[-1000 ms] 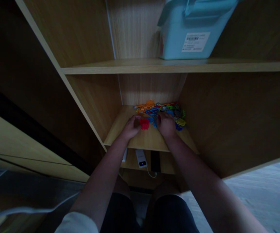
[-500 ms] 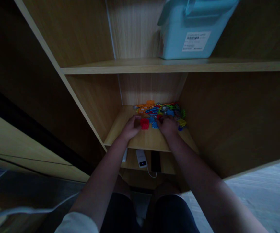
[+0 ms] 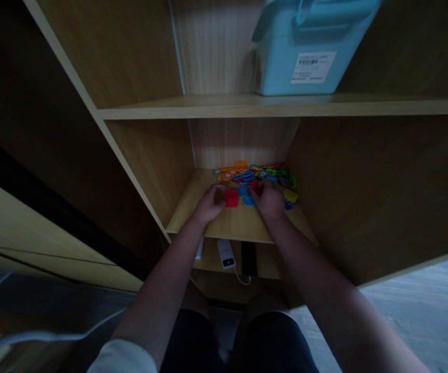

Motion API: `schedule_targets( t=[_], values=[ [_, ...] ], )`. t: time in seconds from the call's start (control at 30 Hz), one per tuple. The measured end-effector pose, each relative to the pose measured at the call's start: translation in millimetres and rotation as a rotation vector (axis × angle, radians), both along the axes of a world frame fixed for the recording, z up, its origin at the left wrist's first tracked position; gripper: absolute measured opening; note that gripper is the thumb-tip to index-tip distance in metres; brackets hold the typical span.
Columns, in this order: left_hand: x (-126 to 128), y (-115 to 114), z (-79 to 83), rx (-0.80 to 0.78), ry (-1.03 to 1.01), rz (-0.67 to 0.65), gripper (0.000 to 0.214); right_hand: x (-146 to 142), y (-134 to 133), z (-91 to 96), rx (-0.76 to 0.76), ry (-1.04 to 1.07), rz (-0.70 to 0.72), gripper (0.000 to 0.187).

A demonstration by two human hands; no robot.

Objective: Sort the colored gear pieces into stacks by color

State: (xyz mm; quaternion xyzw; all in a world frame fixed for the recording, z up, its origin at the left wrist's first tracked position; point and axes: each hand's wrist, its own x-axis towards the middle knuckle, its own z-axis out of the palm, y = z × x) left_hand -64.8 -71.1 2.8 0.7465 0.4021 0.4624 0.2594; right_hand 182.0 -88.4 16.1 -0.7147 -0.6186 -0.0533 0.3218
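Observation:
Both my arms reach into a low compartment of a wooden shelf unit (image 3: 232,224). My left hand (image 3: 209,203) rests on the shelf with its fingers curled against a small red block piece (image 3: 231,198). My right hand (image 3: 267,198) is closed in a pinch on a small red piece (image 3: 254,187) at the front of a pile of colourful plastic interlocking pieces (image 3: 257,177). That pile of orange, blue, green and yellow pieces lies at the back of the shelf.
A light blue plastic storage box (image 3: 305,46) with a white label stands on the shelf above. Below my hands, a white power bank (image 3: 226,254) with a cable lies on a lower board. My knees are under the shelf, and the grey floor (image 3: 422,311) lies to the right.
My right hand has shifted slightly left and forward in the pile and now pinches a small red piece. My left hand has stayed by the red block.

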Motion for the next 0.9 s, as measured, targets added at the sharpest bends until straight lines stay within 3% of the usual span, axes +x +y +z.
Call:
schedule_targets(
  t=[0.17, 0.37, 0.6, 0.9],
  values=[
    [-2, -2, 1.0, 0.089, -0.005, 0.056, 0.042, -3, -5, 5.1, 0.182, 0.051, 0.191, 0.04],
    [1, -16, 11.8, 0.231, 0.013, 0.141, 0.03, -13, -17, 10.4, 0.136, 0.027, 0.389, 0.046],
    [2, -24, 20.2, 0.296, 0.101, 0.077, 0.043, -23, -23, 8.6, 0.212, -0.046, 0.737, 0.033],
    [-1, -25, 20.0, 0.323, 0.112, 0.107, 0.034, -28, -23, 8.1, 0.265, -0.033, 0.821, 0.024]
  ],
)
